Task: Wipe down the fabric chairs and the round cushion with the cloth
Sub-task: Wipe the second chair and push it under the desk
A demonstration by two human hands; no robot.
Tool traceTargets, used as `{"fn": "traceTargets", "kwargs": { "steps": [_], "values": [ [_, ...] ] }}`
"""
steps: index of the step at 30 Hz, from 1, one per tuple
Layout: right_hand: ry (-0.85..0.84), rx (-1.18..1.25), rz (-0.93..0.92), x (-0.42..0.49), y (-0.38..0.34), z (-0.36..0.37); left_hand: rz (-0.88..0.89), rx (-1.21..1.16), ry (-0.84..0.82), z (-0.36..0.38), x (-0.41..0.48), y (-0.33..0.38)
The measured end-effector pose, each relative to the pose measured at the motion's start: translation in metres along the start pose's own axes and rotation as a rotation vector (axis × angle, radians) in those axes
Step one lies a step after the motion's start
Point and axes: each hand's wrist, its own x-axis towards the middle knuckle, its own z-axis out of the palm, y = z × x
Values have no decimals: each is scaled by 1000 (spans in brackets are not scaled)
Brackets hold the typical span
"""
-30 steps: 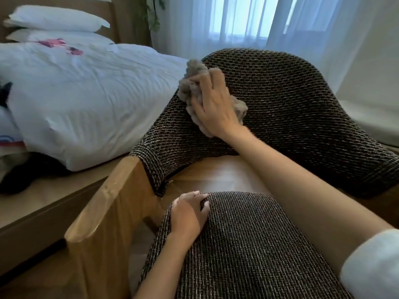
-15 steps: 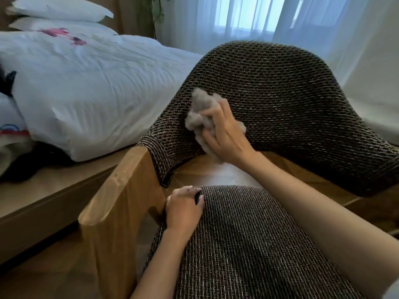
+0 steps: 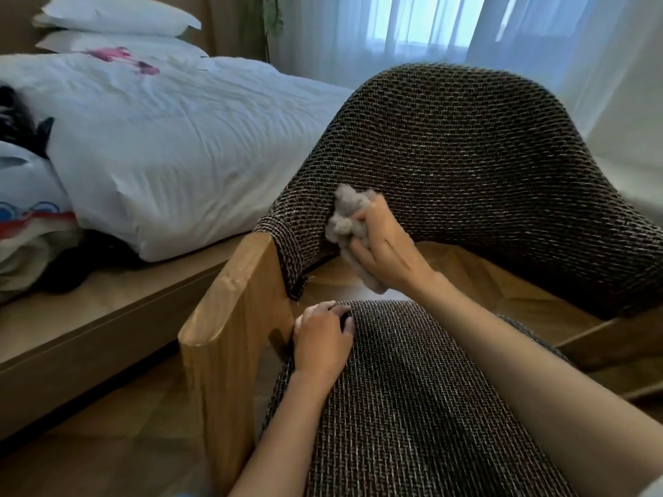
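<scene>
- One dark brown woven-fabric chair [image 3: 466,166] fills the view, with a curved backrest, a flat seat cushion [image 3: 412,407] of the same weave and one light wooden armrest [image 3: 229,317] on its left side.
- One crumpled grey cloth [image 3: 346,217] lies against the lower left part of the backrest, just above the gap between backrest and seat.
- Right hand [image 3: 385,252]: the grip is closed tight, fingers curled round the bunched cloth and pressing it onto the backrest fabric.
- Left hand [image 3: 323,338]: it sits on the far left corner of the seat cushion, beside the armrest, fingers bent. Whether this grip clasps the cushion edge or only rests on it cannot be told.
- Left of the chair stands one bed with a rumpled white duvet [image 3: 161,138] and two white pillows [image 3: 118,12] stacked at its head; the lower pillow carries a pink print.
- Sheer white curtains [image 3: 394,26] hang behind the chair.
</scene>
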Motion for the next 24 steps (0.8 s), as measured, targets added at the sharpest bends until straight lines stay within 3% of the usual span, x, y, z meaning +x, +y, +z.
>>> {"fn": "traceTargets", "kwargs": {
  "steps": [4, 9, 14, 19, 24],
  "values": [
    [90, 84, -183, 31, -33, 6, -14, 1, -27, 1, 3, 0],
    [115, 133, -37, 12, -28, 37, 17, 30, -33, 1, -2, 1],
    [-52, -59, -31, -10, -4, 6, 51, 168, -46, 2, -4, 9],
    [271, -319, 107, 0, 35, -57, 96, 223, -144, 14, 0, 36],
    [397, -530, 152, 55, 70, -98, 173, 170, -141, 37, 14, 56]
  ]
}}
